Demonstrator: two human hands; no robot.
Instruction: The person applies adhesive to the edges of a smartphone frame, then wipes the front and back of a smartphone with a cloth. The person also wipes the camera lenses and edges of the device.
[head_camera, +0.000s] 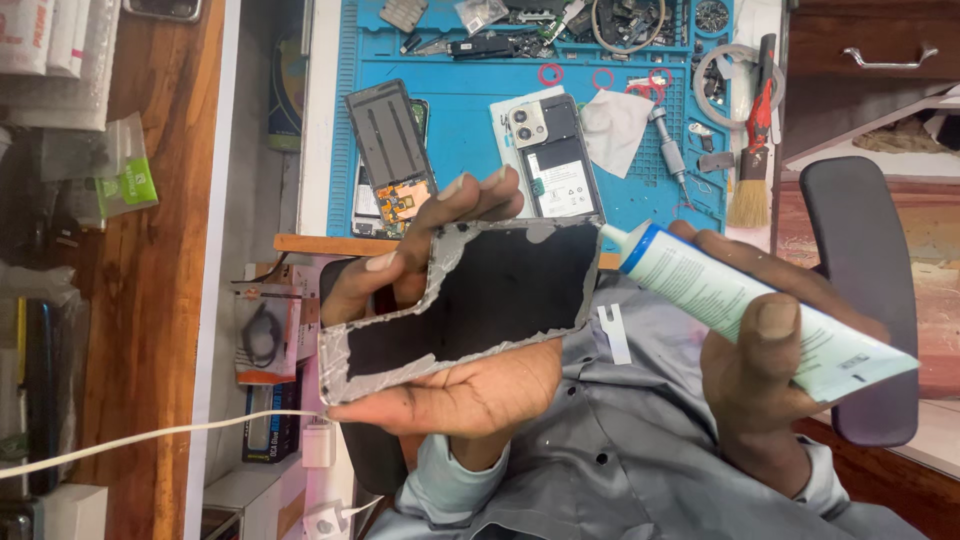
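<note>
Phone back panel (480, 295) sits in your left hand (450, 330), held up in front of your chest between you and the blue repair mat (460, 120), dark inner face toward you, with a ragged grey band of old adhesive or film running round its edge. Your left fingers curl over the top edge and your palm cradles the lower edge, so the grip is closed on the panel. Your right hand (770, 390) is wrapped around a white glue tube (750, 305) with a blue collar, thumb pressed on its body, nozzle tip (608, 236) touching or just beside the panel's upper right corner; I cannot tell which.

The likely slip is too much thumb pressure: the tube would give a blob rather than a thin line, and glue could run onto the black inner face or your fingers, which lie right on the edge. The panel rests on fingertips alone, so a push from the nozzle could tilt it. Glue laid over that loose grey residue may not bond evenly.

As for containers, the tube's contents are hidden. On the mat, the compartments along the far edge hold small parts and tools, too small to name. An opened phone (555, 155) and a phone frame (392, 150) lie flat on the mat, and a brush (752, 160) lies near its right edge.
</note>
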